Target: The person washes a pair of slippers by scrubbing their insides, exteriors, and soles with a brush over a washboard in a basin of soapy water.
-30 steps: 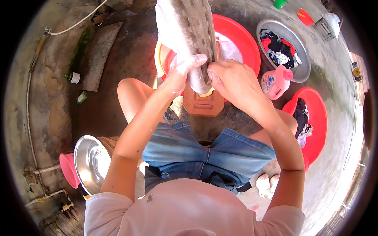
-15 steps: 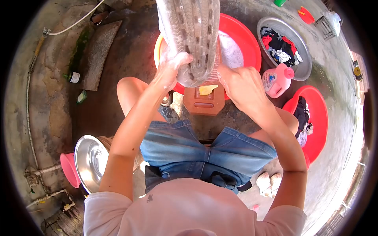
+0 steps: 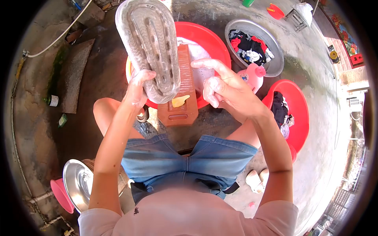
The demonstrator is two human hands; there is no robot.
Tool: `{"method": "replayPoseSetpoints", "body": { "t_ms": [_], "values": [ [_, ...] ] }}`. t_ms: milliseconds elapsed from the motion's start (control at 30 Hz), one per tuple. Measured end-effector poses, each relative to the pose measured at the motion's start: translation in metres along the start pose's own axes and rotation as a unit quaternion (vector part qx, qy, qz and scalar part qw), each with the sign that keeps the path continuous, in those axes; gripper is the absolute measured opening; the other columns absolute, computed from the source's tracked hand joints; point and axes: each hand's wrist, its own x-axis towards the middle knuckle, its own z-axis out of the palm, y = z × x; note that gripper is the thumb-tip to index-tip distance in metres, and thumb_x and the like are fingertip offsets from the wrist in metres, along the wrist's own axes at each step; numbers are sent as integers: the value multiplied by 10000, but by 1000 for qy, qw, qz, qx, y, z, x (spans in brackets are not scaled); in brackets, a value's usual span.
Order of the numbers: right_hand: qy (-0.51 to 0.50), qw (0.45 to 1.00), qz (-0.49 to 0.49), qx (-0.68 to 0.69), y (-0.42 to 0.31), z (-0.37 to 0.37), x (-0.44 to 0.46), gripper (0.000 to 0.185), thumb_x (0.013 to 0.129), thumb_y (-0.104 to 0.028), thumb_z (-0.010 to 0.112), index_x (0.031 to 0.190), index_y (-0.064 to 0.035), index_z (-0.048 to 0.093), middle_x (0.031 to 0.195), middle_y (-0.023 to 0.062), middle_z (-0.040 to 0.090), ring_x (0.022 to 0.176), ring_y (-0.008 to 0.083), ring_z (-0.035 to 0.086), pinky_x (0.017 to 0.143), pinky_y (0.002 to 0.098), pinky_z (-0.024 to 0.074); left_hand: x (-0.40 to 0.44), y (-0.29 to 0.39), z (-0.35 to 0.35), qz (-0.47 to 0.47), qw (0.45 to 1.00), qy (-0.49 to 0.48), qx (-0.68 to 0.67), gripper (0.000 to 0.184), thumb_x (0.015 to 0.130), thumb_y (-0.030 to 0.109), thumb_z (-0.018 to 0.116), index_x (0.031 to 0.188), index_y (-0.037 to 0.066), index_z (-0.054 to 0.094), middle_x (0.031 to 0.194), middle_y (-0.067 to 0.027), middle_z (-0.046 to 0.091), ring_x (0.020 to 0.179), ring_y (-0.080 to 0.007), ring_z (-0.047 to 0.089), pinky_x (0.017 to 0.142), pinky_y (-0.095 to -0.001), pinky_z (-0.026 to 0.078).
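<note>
My left hand [image 3: 138, 87] grips the heel end of a large grey shoe sole [image 3: 151, 51], held up with its wet, ridged underside facing me. To its right, my right hand [image 3: 226, 84] is apart from the sole, foamy, with the index finger stretched out and the other fingers curled. Behind the sole, a brown washboard [image 3: 187, 74] leans in a red basin [image 3: 216, 41] with sudsy water. A yellow piece of soap [image 3: 180, 100] lies on the lower part of the board.
A metal basin [image 3: 277, 53] of dark, red and white clothes stands at the upper right. Near it are a pink jug [image 3: 254, 76] and a red basin [image 3: 299, 118] with clothes. At the lower left are a steel bowl [image 3: 73, 183] and a pink basin [image 3: 60, 194].
The sole has moved left and turned its underside more toward me. My right hand has come away from beside it, its index finger now extended. The whole view has shifted somewhat.
</note>
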Motion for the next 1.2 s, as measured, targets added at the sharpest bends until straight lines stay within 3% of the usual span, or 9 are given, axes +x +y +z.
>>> {"method": "replayPoseSetpoints", "body": {
  "t_ms": [367, 533, 700, 733, 800, 867, 933, 1033, 1200],
  "values": [
    [53, 998, 33, -21, -38, -17, -20, 270, 970, -209, 446, 1197, -64, 435, 647, -29, 394, 537, 39, 320, 470, 203, 285, 7, -7, -1, -10, 1000, -10, 25, 762, 666, 106, 557, 1370, 9, 282, 1278, -163, 472, 1170, -319, 480, 1007, -446, 390],
    [181, 956, 83, -215, -37, -38, -18, 165, 917, -119, 461, 973, -26, 586, 639, -30, 432, 517, 35, 355, 452, 187, 284, 8, -8, 2, -40, 999, 2, 19, 703, 664, 104, 553, 1330, 6, 351, 1242, -134, 497, 1146, -286, 484, 1004, -409, 378],
    [302, 944, 58, -123, 30, -141, -38, 164, 895, -99, 462, 960, -29, 596, 634, 3, 480, 485, 61, 407, 385, 197, 315, 17, -17, -5, -49, 999, -23, -3, 741, 651, 103, 552, 1351, 9, 329, 1284, -143, 474, 1195, -283, 453, 1033, -400, 349],
    [276, 929, 2, -246, 52, -169, -54, 153, 890, -110, 471, 945, -30, 589, 636, 5, 481, 470, 69, 408, 362, 200, 296, 17, -16, -5, -53, 998, -20, -1, 764, 641, 105, 553, 1362, 13, 317, 1298, -145, 463, 1211, -282, 440, 1044, -398, 339],
    [315, 941, 40, -117, 81, -208, -88, 130, 874, -136, 489, 921, -44, 567, 638, 0, 468, 448, 79, 404, 339, 205, 259, 17, -13, -6, -41, 999, -30, -3, 769, 638, 108, 555, 1362, 12, 315, 1306, -143, 457, 1215, -285, 437, 1045, -400, 341],
    [395, 900, 149, 109, 89, -209, -103, 122, 866, -159, 495, 931, -70, 548, 626, -25, 418, 440, 71, 361, 356, 205, 232, 17, -15, -9, -35, 999, -34, -2, 775, 633, 110, 558, 1362, 13, 314, 1314, -139, 452, 1218, -287, 436, 1042, -401, 348],
    [473, 859, 188, 54, 102, -203, -118, 136, 870, -171, 488, 970, -98, 542, 600, -62, 348, 435, 48, 284, 393, 202, 214, 20, -18, -12, -17, 1000, -19, -5, 772, 632, 112, 562, 1358, 9, 320, 1303, -140, 463, 1208, -287, 446, 1036, -401, 356],
    [434, 873, 134, 179, 108, -190, -135, 186, 867, -184, 476, 1005, -76, 539, 653, -49, 392, 527, 59, 375, 458, 209, 300, 22, -24, -18, -35, 999, -8, -3, 674, 675, 130, 566, 1309, -2, 378, 1224, -144, 523, 1122, -308, 517, 1000, -426, 397],
    [349, 842, -18, 410, 132, -193, -160, 304, 861, -169, 513, 1096, 24, 521, 767, 48, 515, 781, 192, 509, 761, 314, 428, 29, -33, -22, -10, 1000, 5, 15, 670, 691, 158, 592, 1305, -4, 378, 1218, -140, 526, 1119, -296, 521, 991, -421, 404]
  ]
}}
